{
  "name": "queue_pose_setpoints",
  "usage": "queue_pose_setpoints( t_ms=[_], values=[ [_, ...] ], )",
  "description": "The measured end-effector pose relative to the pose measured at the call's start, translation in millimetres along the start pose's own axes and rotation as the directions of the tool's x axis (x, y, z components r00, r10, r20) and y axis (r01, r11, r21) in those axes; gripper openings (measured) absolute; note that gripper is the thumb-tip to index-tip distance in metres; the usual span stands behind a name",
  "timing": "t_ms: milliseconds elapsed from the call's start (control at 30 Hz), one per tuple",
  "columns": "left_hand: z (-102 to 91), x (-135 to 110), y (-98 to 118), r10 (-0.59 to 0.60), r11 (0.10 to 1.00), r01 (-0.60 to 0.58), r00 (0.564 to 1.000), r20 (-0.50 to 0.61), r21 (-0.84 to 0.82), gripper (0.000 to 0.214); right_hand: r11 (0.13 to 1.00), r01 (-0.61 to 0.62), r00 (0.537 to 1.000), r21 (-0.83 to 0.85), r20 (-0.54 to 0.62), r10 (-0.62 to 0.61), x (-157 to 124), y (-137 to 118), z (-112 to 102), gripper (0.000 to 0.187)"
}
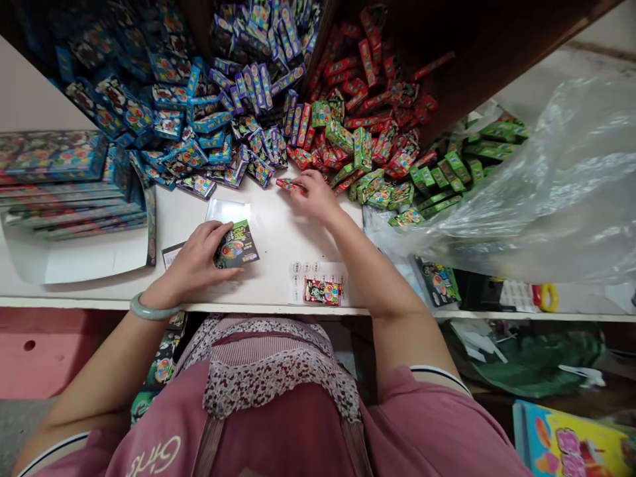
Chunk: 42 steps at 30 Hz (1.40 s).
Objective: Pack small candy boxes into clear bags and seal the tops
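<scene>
My left hand [199, 257] grips a flat black and green printed box [239, 244] by its left side, thumb and fingers around it, low over the white table [278, 238]. Between the fingertips of my right hand [317, 197] is a small red box [285, 185], at the front edge of the piles. Small blue boxes [169, 126], purple boxes [256, 86] and red boxes [358, 79] lie heaped behind both hands. Green boxes [363, 149] are mixed among the red ones. A red and black packet [322, 292] rests on a sticker sheet [297, 279] near the table edge.
On the left, a white carton [94, 255] holds stacked larger printed boxes [54, 159]. A clear plastic bag [541, 192] spreads over the right side, beside more green boxes [457, 169]. Yellow-handled scissors or a tape roll [548, 297] lies at the right edge.
</scene>
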<state>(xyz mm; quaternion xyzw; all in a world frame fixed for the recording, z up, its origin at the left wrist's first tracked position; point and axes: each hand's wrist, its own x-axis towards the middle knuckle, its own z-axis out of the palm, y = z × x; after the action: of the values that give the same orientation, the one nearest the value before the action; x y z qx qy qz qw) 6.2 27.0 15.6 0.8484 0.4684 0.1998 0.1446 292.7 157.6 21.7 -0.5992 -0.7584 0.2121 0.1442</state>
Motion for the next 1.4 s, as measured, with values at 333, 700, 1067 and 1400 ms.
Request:
queue_pose_setpoints(
  t_ms=[333,700,1067,1400],
  values=[
    [0.9,7,3,-0.006,1.000,0.006,1.000,0.031,0.000,0.082,0.990,-0.117,0.979,-0.075,0.156,0.128,-15,10,-12,0.049],
    [3.2,7,7,-0.052,0.998,0.052,0.998,0.035,-0.020,0.084,0.966,0.257,0.966,-0.025,-0.024,-0.258,-56,12,1,0.071],
    [6.7,1,6,0.023,0.999,-0.023,0.999,-0.024,-0.022,0.089,0.787,0.616,0.776,-0.028,0.195,-0.600,-93,-37,-13,0.067],
    [13.0,-3,7,-0.018,0.999,0.017,1.000,-0.023,-0.046,0.091,0.860,0.491,0.853,0.138,0.123,-0.507,-98,-49,7,0.065]
  ],
)
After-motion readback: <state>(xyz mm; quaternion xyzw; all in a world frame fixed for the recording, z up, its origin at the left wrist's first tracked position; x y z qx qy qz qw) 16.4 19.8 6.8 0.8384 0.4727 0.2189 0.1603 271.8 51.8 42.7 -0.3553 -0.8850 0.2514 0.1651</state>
